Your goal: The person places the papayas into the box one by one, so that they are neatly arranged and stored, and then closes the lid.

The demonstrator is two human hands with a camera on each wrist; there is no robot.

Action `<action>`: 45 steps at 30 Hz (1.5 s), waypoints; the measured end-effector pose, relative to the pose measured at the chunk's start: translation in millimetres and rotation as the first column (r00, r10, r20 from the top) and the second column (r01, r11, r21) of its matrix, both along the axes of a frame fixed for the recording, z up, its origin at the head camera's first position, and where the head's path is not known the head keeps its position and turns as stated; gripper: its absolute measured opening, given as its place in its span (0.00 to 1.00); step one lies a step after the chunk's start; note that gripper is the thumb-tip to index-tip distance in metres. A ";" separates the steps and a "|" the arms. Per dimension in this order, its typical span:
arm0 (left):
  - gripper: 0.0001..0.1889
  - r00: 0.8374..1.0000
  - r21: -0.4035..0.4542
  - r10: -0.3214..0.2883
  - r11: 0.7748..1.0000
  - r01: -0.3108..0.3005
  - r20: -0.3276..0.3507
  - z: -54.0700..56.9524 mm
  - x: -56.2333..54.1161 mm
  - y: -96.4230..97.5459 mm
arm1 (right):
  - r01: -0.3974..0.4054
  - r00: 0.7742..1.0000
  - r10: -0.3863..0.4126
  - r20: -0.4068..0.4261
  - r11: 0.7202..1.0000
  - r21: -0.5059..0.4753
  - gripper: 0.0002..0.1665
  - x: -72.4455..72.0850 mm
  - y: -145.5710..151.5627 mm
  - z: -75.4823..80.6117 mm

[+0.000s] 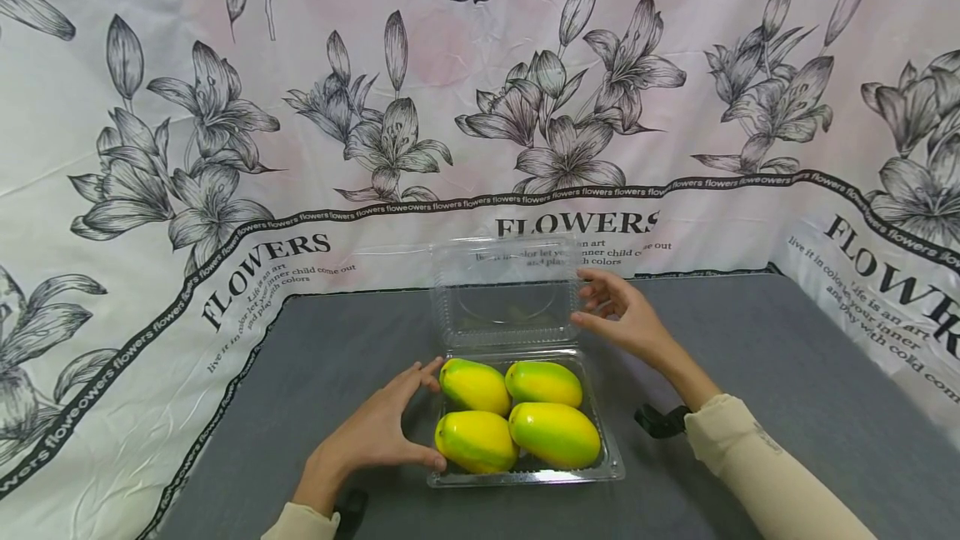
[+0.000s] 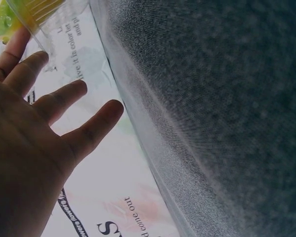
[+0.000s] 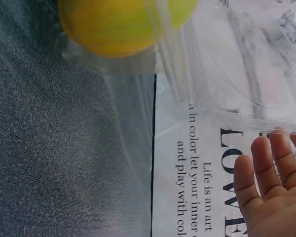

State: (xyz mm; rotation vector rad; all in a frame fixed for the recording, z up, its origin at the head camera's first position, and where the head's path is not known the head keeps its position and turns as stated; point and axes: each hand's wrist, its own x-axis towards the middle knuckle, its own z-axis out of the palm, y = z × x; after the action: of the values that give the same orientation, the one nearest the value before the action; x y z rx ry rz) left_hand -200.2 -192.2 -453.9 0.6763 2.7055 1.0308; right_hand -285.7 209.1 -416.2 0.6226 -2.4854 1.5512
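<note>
A clear plastic clamshell box point(image 1: 611, 467) sits on the table with several yellow-green mangoes point(image 1: 555, 435) in its base. Its transparent lid point(image 1: 506, 307) stands raised at the back, hinged to the base. My left hand point(image 1: 382, 427) is at the box's left side, thumb near the front left mango and fingertips by the back left one. In the left wrist view its fingers are spread out. At the lid's right edge is my right hand point(image 1: 626, 315), thumb and fingers apart. The right wrist view shows its fingertips point(image 3: 261, 148) extended right at the lid's rim.
A grey cloth point(image 1: 337, 340) covers the table. Behind it and along both sides hangs a white curtain point(image 1: 420, 240) printed with flowers and lettering. A dark strap point(image 1: 662, 422) shows at the right cuff.
</note>
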 end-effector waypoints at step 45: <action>0.56 0.997 -0.087 0.077 0.993 -0.077 -0.006 -0.9 -0.9 1.1 | -0.138 0.968 0.153 -0.199 0.986 0.088 0.32 82.0 25.9 -35.5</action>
State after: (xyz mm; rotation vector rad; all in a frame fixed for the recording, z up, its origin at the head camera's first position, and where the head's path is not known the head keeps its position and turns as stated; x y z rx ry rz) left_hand -201.1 -191.1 -454.8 0.5631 2.7804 0.9220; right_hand -203.7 234.9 -451.7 0.9462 -2.3966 1.3662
